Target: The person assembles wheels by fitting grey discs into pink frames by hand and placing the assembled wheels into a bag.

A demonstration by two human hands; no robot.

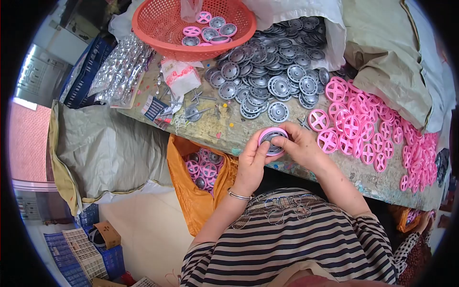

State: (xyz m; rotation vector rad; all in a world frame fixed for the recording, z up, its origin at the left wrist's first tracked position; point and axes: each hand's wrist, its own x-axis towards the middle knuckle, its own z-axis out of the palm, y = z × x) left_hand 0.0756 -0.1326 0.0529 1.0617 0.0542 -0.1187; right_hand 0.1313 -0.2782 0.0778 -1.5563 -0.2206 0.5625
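Observation:
Between my two hands, just above the table's front edge, is a toy wheel (273,139) made of a grey disc inside a pink ring. My left hand (253,160) grips its left side, thumb pressed on the face. From the right, my right hand (297,146) holds the same wheel with its thumb on the disc. Behind my hands lies a large heap of grey discs (279,86). Many pink spoked rings (351,125) spread over the table to the right.
A red basket (143,28) at the back holds several pink-and-grey wheels. An orange bag (179,201) of wheels hangs below the table (210,129). Grey spoked pieces (203,97) and silvery packs (122,67) lie left. At far right another person's hand (423,221) shows beside a bag.

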